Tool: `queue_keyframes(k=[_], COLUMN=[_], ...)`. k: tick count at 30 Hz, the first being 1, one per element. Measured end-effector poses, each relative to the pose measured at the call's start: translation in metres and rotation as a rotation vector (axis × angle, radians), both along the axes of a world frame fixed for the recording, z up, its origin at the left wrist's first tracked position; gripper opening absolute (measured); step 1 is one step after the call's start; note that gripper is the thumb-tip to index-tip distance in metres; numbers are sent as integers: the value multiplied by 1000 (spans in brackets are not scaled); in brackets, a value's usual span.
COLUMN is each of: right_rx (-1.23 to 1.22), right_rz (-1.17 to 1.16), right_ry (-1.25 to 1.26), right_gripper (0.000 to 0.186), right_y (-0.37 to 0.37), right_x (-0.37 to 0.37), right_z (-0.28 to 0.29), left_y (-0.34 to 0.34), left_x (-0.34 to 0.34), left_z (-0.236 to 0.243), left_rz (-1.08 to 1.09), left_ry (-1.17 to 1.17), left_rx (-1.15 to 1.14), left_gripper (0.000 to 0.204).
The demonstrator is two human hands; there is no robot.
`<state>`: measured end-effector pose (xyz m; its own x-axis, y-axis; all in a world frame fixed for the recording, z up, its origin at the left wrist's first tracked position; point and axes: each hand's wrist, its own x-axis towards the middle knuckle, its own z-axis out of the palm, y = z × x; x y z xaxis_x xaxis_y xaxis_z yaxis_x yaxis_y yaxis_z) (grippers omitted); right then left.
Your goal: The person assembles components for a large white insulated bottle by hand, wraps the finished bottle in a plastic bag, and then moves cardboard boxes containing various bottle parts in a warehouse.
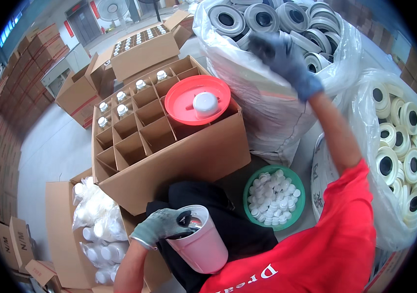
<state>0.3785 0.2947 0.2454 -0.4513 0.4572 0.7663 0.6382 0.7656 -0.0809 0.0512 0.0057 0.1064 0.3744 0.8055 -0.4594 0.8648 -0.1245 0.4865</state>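
My left hand (162,225), in a grey-green glove with dark fingertips, grips the rim of a pink cylindrical container (202,251). The container leans open end up on my lap, and something shiny shows partly inside its mouth. My right hand (279,58), in a grey glove, is stretched out in front of a clear plastic sack (262,93) full of grey round lids (262,18) with dark centres. Motion smears its fingers, so whether it holds anything is unclear.
A divided carton (189,161) ahead holds several clear bottles (122,110) and carries a red dish (177,100) with a white cap. A green bowl (302,195) of white caps stands right. Cream lids (386,163) fill another sack; bagged white bottles (102,227) lie in a left carton.
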Motion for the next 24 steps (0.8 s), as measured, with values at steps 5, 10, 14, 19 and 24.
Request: queue_keyframes(k=[5,10,14,19,24], right_rx=[223,287,566,409,-204], right_rz=[-730,-675,-149,518,814], right_ry=[-856,-649,-7,-333,-184], right_gripper=[50,37,50,27,67], right_y=[147,118,-16,-122,-145], right_x=[132,89,15,-87,-108], right_z=[-35,-15,30,-71,-71], left_y=[-3,-21,21,56,25], left_x=[-18,0,6,47,23], left_z=[-22,6,23,62,35], left_rz=[122,286,532,504,619], left_ry=[-341,-115,-802,-2003,-2030], left_rx=[31,458,513,-134,-106], left_gripper=[53,49,46,76,59])
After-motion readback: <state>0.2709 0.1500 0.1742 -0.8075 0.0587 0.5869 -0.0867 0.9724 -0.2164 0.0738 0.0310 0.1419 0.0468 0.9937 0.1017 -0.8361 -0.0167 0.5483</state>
